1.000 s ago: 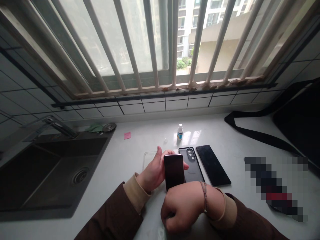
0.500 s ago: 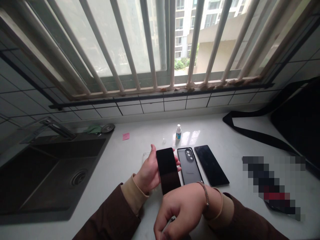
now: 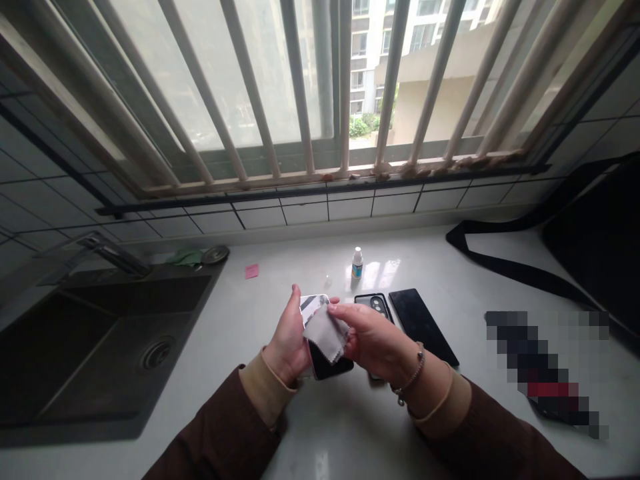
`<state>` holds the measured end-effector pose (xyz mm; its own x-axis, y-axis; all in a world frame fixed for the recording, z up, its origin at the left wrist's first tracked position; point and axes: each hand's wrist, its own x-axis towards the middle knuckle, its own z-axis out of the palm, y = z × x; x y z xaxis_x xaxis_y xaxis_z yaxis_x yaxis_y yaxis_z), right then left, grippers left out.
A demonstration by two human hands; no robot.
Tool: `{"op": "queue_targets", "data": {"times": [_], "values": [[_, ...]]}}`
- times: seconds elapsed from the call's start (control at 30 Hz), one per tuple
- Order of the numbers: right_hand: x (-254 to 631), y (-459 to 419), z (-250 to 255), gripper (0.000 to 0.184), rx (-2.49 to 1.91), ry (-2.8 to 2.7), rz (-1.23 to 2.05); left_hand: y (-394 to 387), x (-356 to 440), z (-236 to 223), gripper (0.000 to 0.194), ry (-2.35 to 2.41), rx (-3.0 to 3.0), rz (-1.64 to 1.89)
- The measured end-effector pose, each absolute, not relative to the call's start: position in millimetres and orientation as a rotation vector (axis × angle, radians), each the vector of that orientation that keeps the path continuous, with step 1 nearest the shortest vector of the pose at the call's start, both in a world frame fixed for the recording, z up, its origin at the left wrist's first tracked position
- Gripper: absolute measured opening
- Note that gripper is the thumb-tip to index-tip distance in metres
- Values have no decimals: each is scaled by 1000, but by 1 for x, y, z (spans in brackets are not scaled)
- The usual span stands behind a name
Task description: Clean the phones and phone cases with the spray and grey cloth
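Observation:
My left hand (image 3: 291, 340) is wrapped round a black-screened phone (image 3: 320, 369), thumb along its left edge and fingertips showing at its right. The upper end of the screen mirrors the bright window. A light grey cleaning cloth (image 3: 327, 337) with a zigzag edge is pinched in my right hand (image 3: 373, 337) and lies over the middle of the screen. Behind my right hand, a dark phone case (image 3: 377, 303) with a camera cutout is partly hidden. To its right a second black phone (image 3: 424, 327) rests flat on the counter.
A small white-capped bottle (image 3: 357, 264) stands beyond the hands, with a pink sticky note (image 3: 252, 271) to its left. The dark sink (image 3: 120, 307) with its faucet (image 3: 117, 257) is at the left. A black bag (image 3: 595, 227) and its strap occupy the right. Window bars line the back.
My right hand has risen from the near edge of the counter onto the phone, bringing the cloth over the screen. My left hand has tilted the phone, which now reflects the window.

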<state>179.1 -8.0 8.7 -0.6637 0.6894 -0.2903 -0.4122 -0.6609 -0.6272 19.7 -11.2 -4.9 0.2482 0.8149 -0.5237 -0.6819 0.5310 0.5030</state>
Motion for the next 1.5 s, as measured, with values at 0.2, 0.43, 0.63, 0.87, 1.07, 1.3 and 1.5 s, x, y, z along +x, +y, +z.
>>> {"op": "queue_targets", "data": {"times": [0.2, 0.43, 0.63, 0.87, 1.07, 1.3, 1.5], "values": [[183, 0, 7, 36, -785, -794, 1940, -11, 17, -9, 79, 811, 236, 1017], [190, -3, 7, 33, -1008, -1330, 936, -24, 23, 1, 95, 750, 274, 865], [177, -8, -15, 46, -744, -2126, 427, -24, 33, -11, 75, 575, 308, 1043], [174, -6, -24, 54, -679, -2264, 177, -23, 36, 0, 73, 647, 193, 1171], [173, -8, -20, 50, -627, -2310, 167, -22, 33, 10, 84, 819, 173, 1129], [171, -11, -19, 47, -558, -2361, 197, -18, 20, 13, 101, 917, 165, 1047], [169, -15, -20, 44, -465, -2384, 228, -14, 11, 14, 90, 980, 125, 1089]]}}
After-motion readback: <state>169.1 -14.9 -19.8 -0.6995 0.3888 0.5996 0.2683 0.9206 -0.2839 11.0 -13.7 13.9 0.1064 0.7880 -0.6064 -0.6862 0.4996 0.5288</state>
